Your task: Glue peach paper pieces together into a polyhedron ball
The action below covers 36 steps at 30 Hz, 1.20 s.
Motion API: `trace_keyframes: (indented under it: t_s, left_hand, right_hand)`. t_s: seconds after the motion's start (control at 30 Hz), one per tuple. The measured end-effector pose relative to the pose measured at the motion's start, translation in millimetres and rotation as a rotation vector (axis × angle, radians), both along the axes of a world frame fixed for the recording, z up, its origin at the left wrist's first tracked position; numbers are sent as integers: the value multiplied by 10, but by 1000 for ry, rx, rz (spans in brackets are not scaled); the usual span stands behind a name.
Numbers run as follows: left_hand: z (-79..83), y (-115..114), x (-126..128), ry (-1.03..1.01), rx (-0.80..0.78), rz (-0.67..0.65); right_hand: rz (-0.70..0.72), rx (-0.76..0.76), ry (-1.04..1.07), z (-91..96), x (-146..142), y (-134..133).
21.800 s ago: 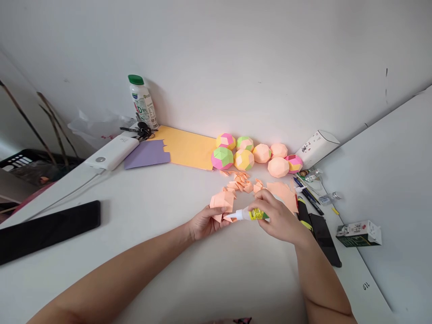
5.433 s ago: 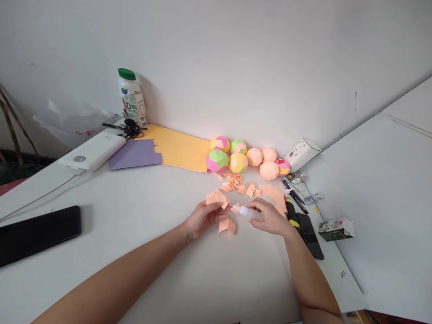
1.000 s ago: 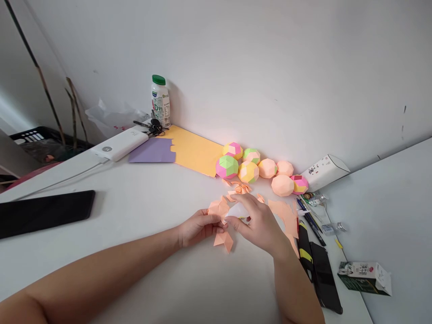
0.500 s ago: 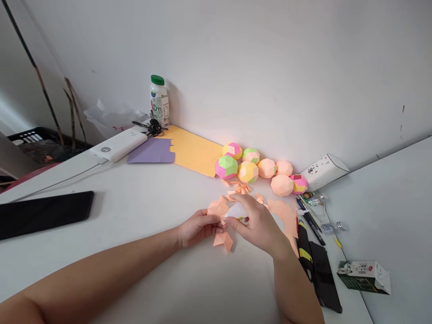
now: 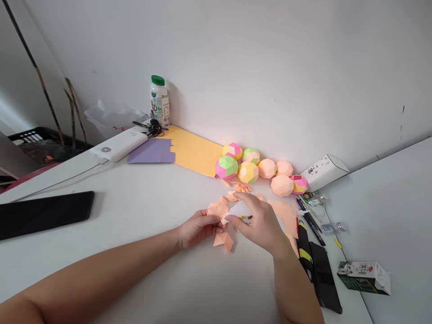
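1. Left hand (image 5: 199, 228): grip pinches folded peach paper (image 5: 214, 210) over the bench (image 5: 145, 193);
2. Right hand (image 5: 258, 223): grip closed around white bottle (image 5: 239, 209); nozzle end close to paper, contact unclear;
3. Loose peach piece (image 5: 223, 241) lies on bench, just beside left hand.

8 balls (image 5: 248, 172) sit behind the paper pieces (image 5: 217, 210).

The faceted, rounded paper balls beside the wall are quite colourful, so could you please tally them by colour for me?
Magenta-mixed faceted paper balls: 3
Green-or-yellow-and-peach faceted paper balls, no magenta showing: 2
Wholly or mostly peach faceted paper balls: 3
Total: 8
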<state>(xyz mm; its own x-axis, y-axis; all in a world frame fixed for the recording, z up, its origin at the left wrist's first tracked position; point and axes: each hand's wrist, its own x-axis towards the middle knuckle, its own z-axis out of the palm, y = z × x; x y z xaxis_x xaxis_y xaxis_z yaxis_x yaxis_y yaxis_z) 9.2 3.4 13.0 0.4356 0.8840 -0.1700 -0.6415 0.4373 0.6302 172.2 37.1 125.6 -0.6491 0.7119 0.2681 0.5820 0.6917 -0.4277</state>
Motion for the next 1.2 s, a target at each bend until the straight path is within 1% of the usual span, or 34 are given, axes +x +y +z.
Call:
trace_keyframes:
  t_s: [0.13,0.23,0.4,0.47,0.57,0.73,0.87,0.9,1.03,1.2]
  left_hand:
    - [3,4,1,5,-7,-3]
    - [4,5,3,5,3,-6]
    - [-2,4,8,18,1,-4]
    - [0,3,7,11,0,-3]
    - [4,3,5,-7,5,-4]
    - [1,4,7,2,-3,-6]
    - [13,1,7,-2,-6,4]
    - [16,0,8,1,-9,6]
    - [8,0,10,12,-19,7]
    - [-16,2,2,-12,-12,8]
  right_hand:
    - [-18,82,46,19,7,3]
    - [-6,109,75,14,2,0]
    - [16,62,2,-34,-11,0]
    - [23,83,7,-36,-11,2]
    - [32,138,71,-23,-9,3]
    - [32,57,-12,-10,-13,0]
    - [20,131,35,4,-8,-2]
    - [20,131,33,8,-6,-2]
    - [22,64,-36,16,0,1]
    - [13,160,43,20,-6,-2]
